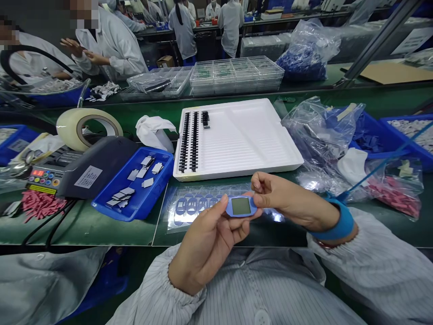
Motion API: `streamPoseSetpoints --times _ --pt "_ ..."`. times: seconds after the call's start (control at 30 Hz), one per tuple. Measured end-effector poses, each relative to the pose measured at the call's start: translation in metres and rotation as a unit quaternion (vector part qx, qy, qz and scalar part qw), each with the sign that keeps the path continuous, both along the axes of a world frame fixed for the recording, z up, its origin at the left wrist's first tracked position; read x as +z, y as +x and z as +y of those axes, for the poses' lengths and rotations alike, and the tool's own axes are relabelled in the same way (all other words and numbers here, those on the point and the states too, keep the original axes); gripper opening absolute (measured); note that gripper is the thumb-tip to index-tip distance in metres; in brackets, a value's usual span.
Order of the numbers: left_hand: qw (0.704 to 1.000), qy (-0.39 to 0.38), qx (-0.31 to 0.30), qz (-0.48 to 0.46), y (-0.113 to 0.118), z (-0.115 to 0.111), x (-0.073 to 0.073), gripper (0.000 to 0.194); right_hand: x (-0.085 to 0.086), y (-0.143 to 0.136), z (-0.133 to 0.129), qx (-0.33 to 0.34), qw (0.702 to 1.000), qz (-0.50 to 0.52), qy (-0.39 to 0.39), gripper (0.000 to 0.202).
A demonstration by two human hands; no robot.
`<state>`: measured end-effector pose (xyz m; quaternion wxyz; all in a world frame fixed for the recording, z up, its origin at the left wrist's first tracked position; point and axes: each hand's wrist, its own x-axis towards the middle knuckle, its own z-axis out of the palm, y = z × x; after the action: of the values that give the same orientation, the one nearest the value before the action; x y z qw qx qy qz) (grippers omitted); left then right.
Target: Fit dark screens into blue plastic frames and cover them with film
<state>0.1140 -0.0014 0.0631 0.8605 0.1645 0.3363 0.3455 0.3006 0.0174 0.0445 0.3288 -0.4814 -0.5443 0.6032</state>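
In front of my body I hold a small blue oval device with a grey LCD screen (241, 206). The thumb and fingers of my left hand (211, 237) are closed around its left end and underside. My right hand (279, 194), with a blue wrist strap (334, 223), is closed at the right end, its thumb pressing there and its index finger curled above. Below and behind the device lies a clear sheet of printed blue oval film pieces (191, 205), partly covered by my hands. Beyond it stands a white plastic tray (250, 135) with rows of small black parts (194, 142) at its left.
A blue bin (135, 185) holds small white-and-black pieces. Left of it are a dark tape dispenser (98, 162), a tape roll (88, 128) and pink strips (42, 203). Plastic bags (321, 131) lie at right. Clear trays (237, 76) stand behind; co-workers (111, 43) are beyond.
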Motion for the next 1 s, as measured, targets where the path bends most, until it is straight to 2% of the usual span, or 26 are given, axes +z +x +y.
streamPoseSetpoints --times 0.07,0.13,0.23,0.33,0.4,0.47,0.63,0.73,0.83,1.0 --pt "0.999 0.004 0.042 0.017 -0.005 0.006 -0.004 0.025 -0.007 0.001 0.005 -0.033 0.997 -0.050 0.043 0.038" --pt "0.993 0.012 0.110 0.036 -0.014 0.014 -0.009 0.022 -0.017 0.005 0.007 -0.061 0.988 -0.112 0.089 0.031" --pt "0.979 0.017 0.192 0.057 -0.025 0.022 -0.017 0.022 -0.036 0.011 0.004 -0.033 0.967 -0.206 0.144 0.027" --pt "0.977 0.016 0.204 0.065 -0.027 0.026 -0.025 0.020 -0.056 0.015 -0.005 0.025 0.944 -0.275 0.180 0.039" --pt "0.979 0.022 0.193 0.061 -0.021 0.027 -0.031 0.019 -0.067 0.016 -0.010 0.046 0.929 -0.308 0.201 0.047" --pt "0.982 0.030 0.182 0.046 -0.009 0.030 -0.041 0.019 -0.074 0.015 -0.012 0.056 0.914 -0.336 0.222 0.046" --pt "0.979 0.060 0.193 0.005 0.022 0.036 -0.075 0.023 -0.075 0.013 -0.012 0.075 0.883 -0.381 0.264 0.041" --pt "0.975 0.071 0.211 0.006 0.032 0.037 -0.093 0.023 -0.073 0.012 -0.014 0.078 0.868 -0.403 0.277 0.040" --pt "0.974 0.079 0.213 0.011 0.034 0.036 -0.100 0.025 -0.071 0.010 -0.015 0.080 0.858 -0.418 0.288 0.040" --pt "0.974 0.087 0.211 0.016 0.034 0.035 -0.102 0.027 -0.070 0.008 -0.016 0.086 0.847 -0.426 0.307 0.041"
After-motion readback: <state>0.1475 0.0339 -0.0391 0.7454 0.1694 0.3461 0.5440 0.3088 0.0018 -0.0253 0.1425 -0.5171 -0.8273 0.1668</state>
